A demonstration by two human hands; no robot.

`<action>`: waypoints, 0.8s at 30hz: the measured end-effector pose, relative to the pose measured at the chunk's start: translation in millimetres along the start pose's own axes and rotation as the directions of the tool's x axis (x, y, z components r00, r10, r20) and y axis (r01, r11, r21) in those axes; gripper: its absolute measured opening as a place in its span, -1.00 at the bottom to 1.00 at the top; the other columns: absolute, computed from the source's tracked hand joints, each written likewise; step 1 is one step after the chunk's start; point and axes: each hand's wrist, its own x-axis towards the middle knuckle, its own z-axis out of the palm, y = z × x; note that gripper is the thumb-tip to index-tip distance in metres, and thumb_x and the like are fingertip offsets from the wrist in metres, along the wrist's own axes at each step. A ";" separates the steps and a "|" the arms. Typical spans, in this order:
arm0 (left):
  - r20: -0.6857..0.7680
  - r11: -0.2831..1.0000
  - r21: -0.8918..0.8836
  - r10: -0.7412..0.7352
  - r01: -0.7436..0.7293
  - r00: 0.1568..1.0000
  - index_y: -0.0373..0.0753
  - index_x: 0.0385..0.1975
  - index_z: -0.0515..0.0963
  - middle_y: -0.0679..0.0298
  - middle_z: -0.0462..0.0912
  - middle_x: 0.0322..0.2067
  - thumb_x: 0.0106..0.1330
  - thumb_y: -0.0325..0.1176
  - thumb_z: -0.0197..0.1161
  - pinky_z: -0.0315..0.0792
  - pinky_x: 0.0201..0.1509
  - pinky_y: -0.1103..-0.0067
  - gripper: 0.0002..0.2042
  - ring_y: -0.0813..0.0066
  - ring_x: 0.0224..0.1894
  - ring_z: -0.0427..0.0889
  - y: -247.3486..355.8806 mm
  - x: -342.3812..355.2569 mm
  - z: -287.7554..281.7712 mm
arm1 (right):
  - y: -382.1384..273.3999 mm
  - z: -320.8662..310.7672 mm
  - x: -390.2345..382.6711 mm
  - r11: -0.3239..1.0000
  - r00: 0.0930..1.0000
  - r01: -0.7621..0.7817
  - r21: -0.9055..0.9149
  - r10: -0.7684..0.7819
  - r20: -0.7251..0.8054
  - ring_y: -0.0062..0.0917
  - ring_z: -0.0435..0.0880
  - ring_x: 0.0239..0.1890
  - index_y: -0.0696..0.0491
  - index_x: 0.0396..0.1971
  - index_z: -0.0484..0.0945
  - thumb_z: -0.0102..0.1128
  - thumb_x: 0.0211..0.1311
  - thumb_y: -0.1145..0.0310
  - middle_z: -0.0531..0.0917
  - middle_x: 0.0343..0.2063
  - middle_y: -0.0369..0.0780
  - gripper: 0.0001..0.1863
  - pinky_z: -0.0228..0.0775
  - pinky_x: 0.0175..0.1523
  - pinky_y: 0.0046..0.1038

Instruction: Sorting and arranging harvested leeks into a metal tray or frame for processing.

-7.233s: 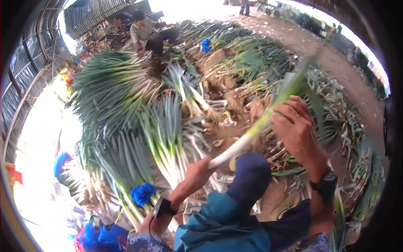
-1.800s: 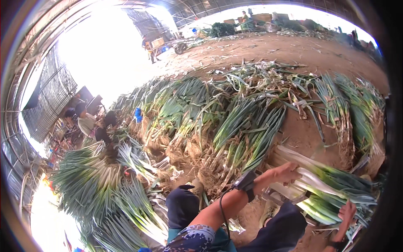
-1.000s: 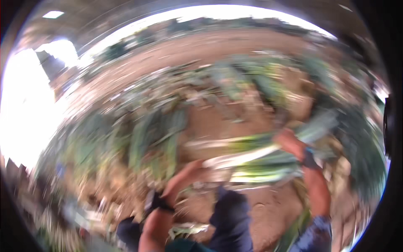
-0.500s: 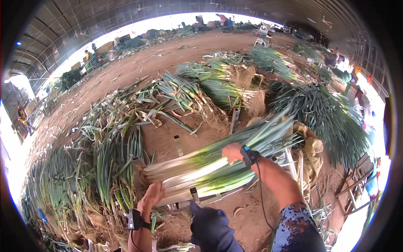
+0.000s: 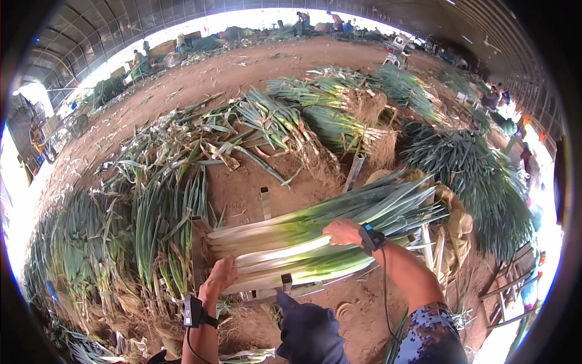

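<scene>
A bundle of long green onions (image 5: 315, 222) lies across a low metal rack, white ends left and leaves right. My left hand (image 5: 222, 274) is closed round the white root end of one green onion (image 5: 282, 252) on top. My right hand (image 5: 344, 232) grips the same stalk farther along, where it turns green. That onion lies nearly straight between my hands, over the others. The root ends sit near an upright metal plate (image 5: 200, 249) on the left. A short metal post (image 5: 287, 281) stands at the bundle's near side.
Untrimmed green onions (image 5: 109, 255) are heaped at left. More bundles with roots (image 5: 357, 121) lie ahead on the dirt floor (image 5: 242, 67), beside a dark green pile (image 5: 467, 176) at right. A tan sack (image 5: 456, 224) and a metal frame (image 5: 509, 285) are at right.
The view has shifted slightly, so the surroundings sit a little farther right. Both hands keep their grip on the onion; the leaf ends on the right look less blurred.
</scene>
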 end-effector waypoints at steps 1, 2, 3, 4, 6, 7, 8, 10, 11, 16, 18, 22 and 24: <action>0.010 1.000 0.002 -0.017 0.017 1.000 -0.42 -0.09 0.54 -0.27 0.64 -0.14 0.30 -0.35 0.17 0.51 0.06 0.15 -0.71 -0.27 0.03 0.62 3.0 -0.9 0.8 | 1.1 1.8 1.1 1.000 1.000 0.017 0.005 -0.017 -0.005 -0.08 0.69 0.00 -0.02 0.02 0.65 0.41 0.07 0.28 0.73 -0.13 -0.05 -0.55 0.55 0.03 -0.08; 0.002 0.998 0.048 -0.039 0.039 0.999 -0.41 -0.09 0.53 -0.26 0.64 -0.11 0.32 -0.35 0.17 0.50 0.07 0.15 -0.72 -0.27 0.03 0.61 7.9 -2.7 0.7 | 3.0 3.2 2.4 1.000 1.000 0.015 0.011 -0.015 0.000 -0.07 0.69 -0.01 -0.02 0.02 0.65 0.41 0.06 0.27 0.73 -0.13 -0.05 -0.55 0.55 0.03 -0.08; -0.156 0.997 0.079 0.008 0.005 0.988 -0.40 -0.06 0.55 -0.24 0.61 -0.04 0.33 -0.35 0.17 0.46 0.14 0.13 -0.72 -0.26 0.09 0.57 15.3 -7.1 1.6 | 5.1 4.2 3.8 1.000 1.000 0.003 0.009 -0.003 0.000 -0.07 0.70 -0.01 -0.02 0.02 0.65 0.42 0.06 0.26 0.73 -0.14 -0.05 -0.54 0.55 0.03 -0.08; -0.321 0.987 0.161 0.062 -0.010 0.945 -0.38 -0.03 0.56 -0.22 0.59 0.03 0.34 -0.35 0.17 0.41 0.22 0.11 -0.71 -0.25 0.15 0.52 24.7 -13.6 3.7 | 7.7 5.2 5.4 1.000 1.000 0.004 0.014 -0.004 -0.002 -0.07 0.70 -0.01 -0.03 0.02 0.65 0.42 0.06 0.25 0.73 -0.14 -0.05 -0.54 0.55 0.03 -0.08; -0.497 0.960 0.272 0.196 -0.063 0.845 -0.36 0.01 0.58 -0.18 0.53 0.13 0.34 -0.37 0.17 0.30 0.35 0.07 -0.69 -0.23 0.24 0.44 45.9 -29.4 10.4 | 14.5 5.4 9.1 1.000 1.000 0.001 0.026 -0.001 -0.014 -0.07 0.70 -0.02 -0.04 0.01 0.66 0.44 0.05 0.22 0.74 -0.15 -0.06 -0.54 0.55 0.03 -0.09; -0.516 0.947 0.301 0.258 -0.109 0.816 -0.36 0.03 0.58 -0.16 0.50 0.16 0.32 -0.38 0.17 0.24 0.39 0.05 -0.68 -0.22 0.27 0.40 55.2 -37.0 15.2 | 19.3 4.1 10.9 1.000 1.000 -0.012 0.020 0.012 -0.020 -0.07 0.69 -0.03 -0.03 -0.05 0.68 0.45 0.01 0.22 0.73 -0.16 -0.05 -0.56 0.55 0.01 -0.09; -0.532 0.934 0.327 0.307 -0.144 0.789 -0.35 0.05 0.58 -0.14 0.47 0.19 0.30 -0.40 0.17 0.18 0.44 0.03 -0.66 -0.21 0.30 0.35 63.3 -44.8 22.3 | 22.6 3.2 13.3 1.000 1.000 0.017 0.025 -0.016 -0.024 -0.07 0.69 -0.05 -0.03 -0.10 0.70 0.45 -0.03 0.22 0.73 -0.17 -0.04 -0.58 0.54 0.00 -0.09; -0.485 0.875 0.331 0.479 -0.354 0.731 -0.30 -0.02 0.61 -0.02 0.58 0.05 0.20 -0.46 0.20 0.30 0.34 0.13 -0.67 -0.04 0.20 0.47 72.9 -54.3 39.6 | 28.8 -1.3 13.4 0.986 0.985 0.101 0.134 -0.080 -0.155 -0.04 0.69 -0.23 0.08 -0.31 0.71 0.46 -0.20 0.21 0.70 -0.35 0.02 -0.61 0.49 -0.13 -0.08; -0.334 0.921 0.168 0.388 -0.351 0.859 -0.35 -0.04 0.59 -0.03 0.58 0.01 0.16 -0.47 0.19 0.33 0.28 0.14 -0.66 -0.07 0.14 0.49 75.4 -54.0 51.2 | 30.5 -5.9 13.8 0.981 0.992 0.103 0.167 -0.088 -0.092 -0.02 0.67 -0.26 0.09 -0.31 0.71 0.45 -0.17 0.22 0.69 -0.38 0.02 -0.62 0.49 -0.15 -0.08; -0.410 0.962 0.097 0.272 -0.255 0.871 -0.34 -0.07 0.55 -0.02 0.57 -0.01 0.34 -0.32 0.21 0.31 0.25 0.15 -0.73 -0.06 0.13 0.47 60.6 -11.0 92.6 | 15.9 -31.6 11.0 0.982 1.000 -0.001 0.186 0.007 -0.031 0.00 0.68 -0.22 0.10 -0.26 0.71 0.45 -0.06 0.28 0.71 -0.35 0.02 -0.67 0.48 -0.15 -0.12; -0.375 0.983 0.020 0.174 -0.180 0.910 -0.33 -0.07 0.55 -0.02 0.58 -0.01 0.37 -0.31 0.20 0.30 0.26 0.14 -0.75 -0.06 0.14 0.48 48.5 4.2 104.4 | 5.8 -40.6 9.8 0.983 0.991 -0.132 0.131 0.128 0.037 -0.01 0.69 -0.23 0.11 -0.26 0.70 0.45 -0.06 0.30 0.71 -0.35 0.02 -0.68 0.48 -0.15 -0.14; -0.366 0.985 0.065 0.174 -0.161 0.914 -0.26 -0.15 0.58 0.02 0.61 -0.07 0.35 -0.29 0.24 0.29 0.24 0.15 -0.80 -0.03 0.08 0.52 33.3 2.9 115.8 | -3.8 -52.9 12.8 0.976 0.988 -0.116 0.182 0.095 0.119 -0.04 0.70 -0.26 0.13 -0.28 0.70 0.45 -0.06 0.31 0.70 -0.39 0.04 -0.68 0.49 -0.15 -0.16; -0.364 0.986 0.029 0.165 -0.166 0.916 -0.23 -0.17 0.60 0.05 0.61 -0.08 0.32 -0.31 0.27 0.29 0.23 0.16 -0.82 -0.01 0.07 0.52 31.8 -4.6 120.1 | -5.8 -51.4 24.1 0.978 0.979 -0.145 0.147 0.122 0.161 -0.07 0.71 -0.31 0.14 -0.30 0.70 0.45 -0.07 0.30 0.70 -0.44 0.04 -0.69 0.49 -0.18 -0.18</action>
